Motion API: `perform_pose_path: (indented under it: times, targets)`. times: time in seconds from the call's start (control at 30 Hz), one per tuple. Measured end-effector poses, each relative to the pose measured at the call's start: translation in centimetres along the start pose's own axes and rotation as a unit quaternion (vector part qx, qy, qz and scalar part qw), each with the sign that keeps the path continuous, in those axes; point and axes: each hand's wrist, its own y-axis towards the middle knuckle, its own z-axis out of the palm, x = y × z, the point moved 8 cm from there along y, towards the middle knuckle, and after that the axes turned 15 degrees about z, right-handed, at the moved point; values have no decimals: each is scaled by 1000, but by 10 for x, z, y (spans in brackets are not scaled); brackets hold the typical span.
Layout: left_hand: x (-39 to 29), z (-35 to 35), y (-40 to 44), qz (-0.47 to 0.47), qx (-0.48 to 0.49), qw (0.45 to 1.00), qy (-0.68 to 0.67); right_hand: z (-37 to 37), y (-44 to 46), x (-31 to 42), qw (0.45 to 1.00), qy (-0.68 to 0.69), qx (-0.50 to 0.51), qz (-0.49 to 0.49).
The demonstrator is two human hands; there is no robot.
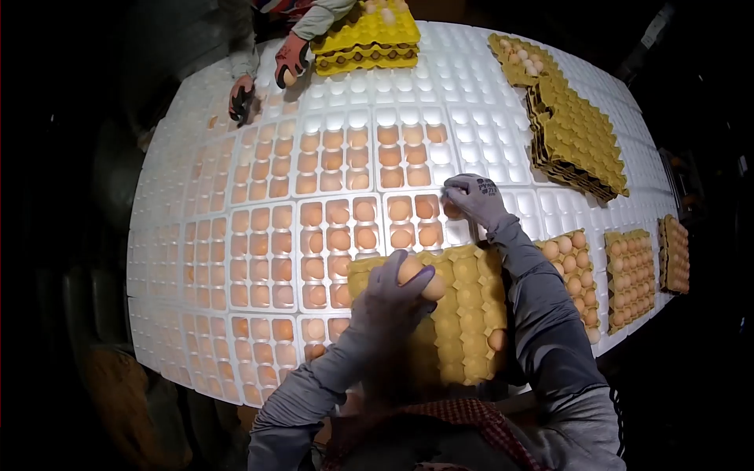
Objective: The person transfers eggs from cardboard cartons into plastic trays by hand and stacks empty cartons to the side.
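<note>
My left hand (385,292), in a thin grey glove, is closed around two brown eggs (433,288) above a yellowish pulp egg tray (463,310). A single egg (496,339) sits near that tray's right edge; its other visible cups hold nothing. My right hand (479,198), in a matching glove, reaches past the tray to a white moulded foam tray (383,228). Its fingers are closed over an egg (452,208) at a cell in the upper right of that tray, partly hidden by the fingers. Beside it, several cells hold brown eggs (400,209).
White foam trays cover the table, many filled with eggs (259,245) on the left. Pulp trays of eggs (572,271) stand at right, below a stack of pulp trays (577,137). Across the table, a co-worker's gloved hand (291,59) holds an egg near yellow trays (365,39).
</note>
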Motion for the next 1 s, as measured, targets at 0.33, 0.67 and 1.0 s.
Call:
perform_pose_path:
  times: [0.33,0.67,1.0]
  targets:
    - [88,100,124,-85,74,992,-50,-34,23,-31,967,219,-129,-30]
    - [189,105,212,-213,-37,964,-154,-28,-266,4,991,-83,107,-11]
    - [126,93,108,-195,-24,844,-499,-4,-294,-11,979,-163,-43,-111]
